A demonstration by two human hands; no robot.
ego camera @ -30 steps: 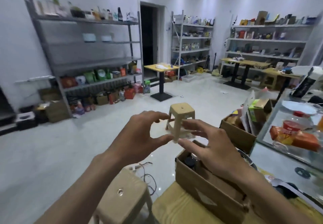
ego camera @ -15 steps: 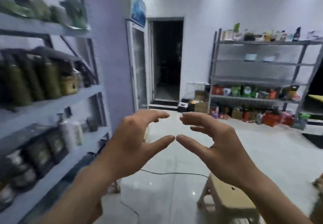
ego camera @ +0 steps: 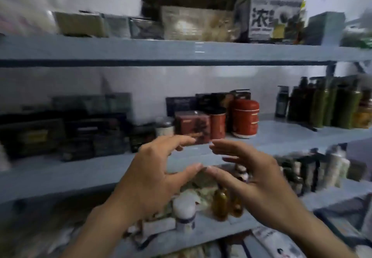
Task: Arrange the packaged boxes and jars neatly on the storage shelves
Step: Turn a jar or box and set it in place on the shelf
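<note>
I face a grey storage shelf unit (ego camera: pixel 181 52) at close range. My left hand (ego camera: pixel 159 175) and my right hand (ego camera: pixel 249 177) are raised side by side in front of the middle shelf (ego camera: pixel 281 134), fingers curved and apart, thumb tips nearly touching, holding nothing. Just beyond my fingertips stands a brown-red box (ego camera: pixel 192 125), with a red cylindrical jar (ego camera: pixel 218 125) and a larger red tin (ego camera: pixel 244 117) to its right. Dark boxes (ego camera: pixel 66 130) fill the middle shelf's left part. The picture is blurred.
The top shelf carries packets and a tall white box with black lettering (ego camera: pixel 275 7). Green and dark bottles (ego camera: pixel 326 106) stand at the middle shelf's right. The lower shelf holds amber bottles (ego camera: pixel 221 203), a white jar (ego camera: pixel 184 211) and scattered packets.
The view has swung left from the open room and the doorway to this shelf unit, now close in front. Both hands keep the same raised, empty pose.
</note>
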